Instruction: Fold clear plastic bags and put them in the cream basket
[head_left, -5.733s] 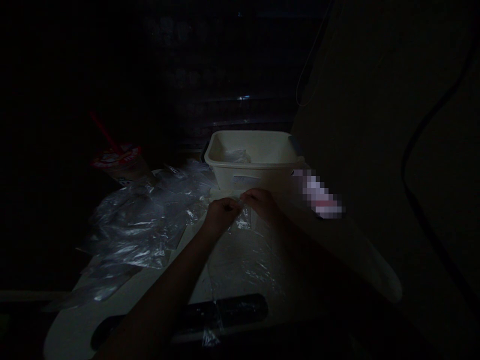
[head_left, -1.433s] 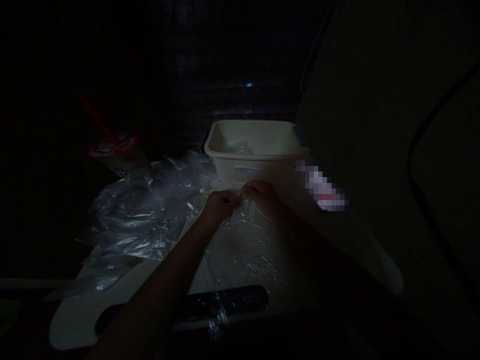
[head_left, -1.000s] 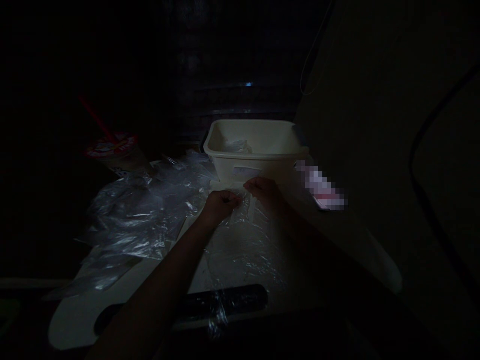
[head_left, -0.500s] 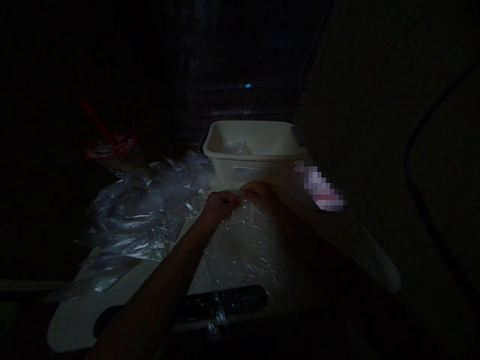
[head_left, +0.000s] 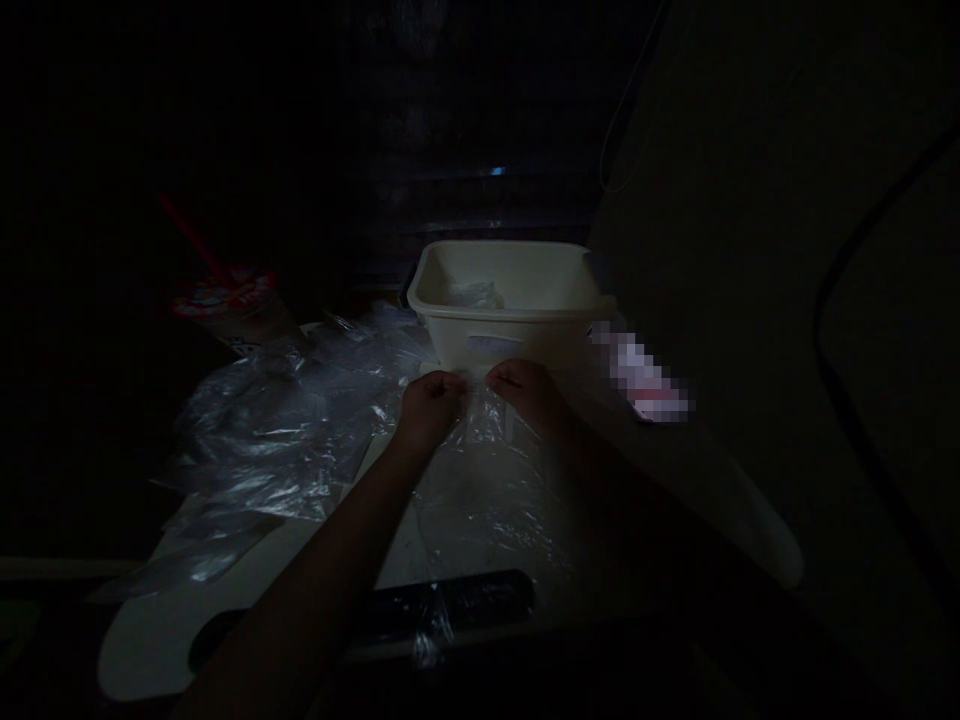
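Pinched between the fingers of my left hand (head_left: 433, 405) is one side of the top edge of a clear plastic bag (head_left: 487, 500). My right hand (head_left: 525, 388) grips the other side of that edge, a short gap away. The bag hangs down toward me over the white table (head_left: 142, 650), its lower end lying across a dark slot near the front edge. Just beyond my hands stands a cream plastic tub (head_left: 517, 335), with a small clump of clear plastic (head_left: 474, 294) inside it. Dim light hides the finer details of my fingertips.
A heap of clear plastic bags (head_left: 277, 430) spreads over the table's left side. Behind it stands a drink cup (head_left: 244, 310) with a red straw. A blurred-out pinkish item (head_left: 645, 385) lies right of the tub. A dark cable (head_left: 821, 340) hangs at the far right.
My hands have moved apart, the left one shifting a little leftward, which stretches the bag's top edge between them. The tub, cup and heap of bags stay where they were.
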